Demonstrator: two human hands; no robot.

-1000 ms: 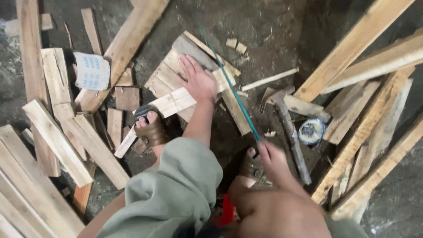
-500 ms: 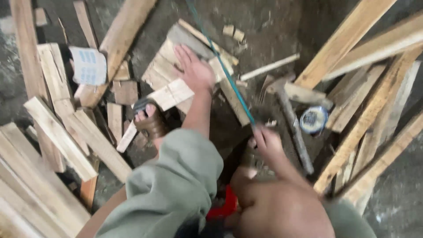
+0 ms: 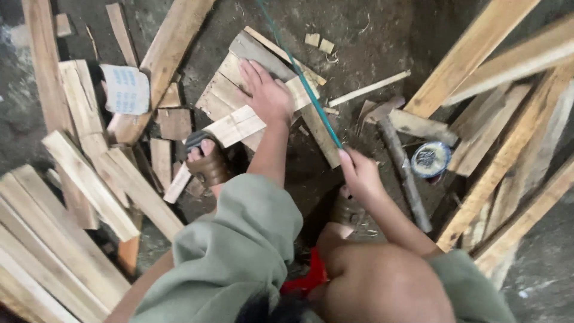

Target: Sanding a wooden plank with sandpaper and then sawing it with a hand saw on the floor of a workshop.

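Observation:
My left hand (image 3: pixel 266 96) presses flat on a bundle of short grey-brown wood pieces (image 3: pixel 224 96) lying on the dirt floor. A pale wood strip (image 3: pixel 236 127) lies under my wrist, and my foot in a brown sandal (image 3: pixel 206 164) rests on its near end. My right hand (image 3: pixel 359 173) is shut on the near end of a thin green blade (image 3: pixel 299 66). The blade runs up and to the left across the far edge of the bundle, just right of my left fingers, and leaves the top of the view.
Long planks lie stacked at the left (image 3: pixel 54 239) and fanned out at the right (image 3: pixel 508 149). A hammer (image 3: pixel 400 161) and a round blue-and-white tin (image 3: pixel 430 158) lie right of my right hand. A white printed sheet (image 3: pixel 125 90) rests on offcuts at upper left.
My right hand has pushed forward with the green blade, closer to the wood bundle. My left hand stays pressed on the bundle.

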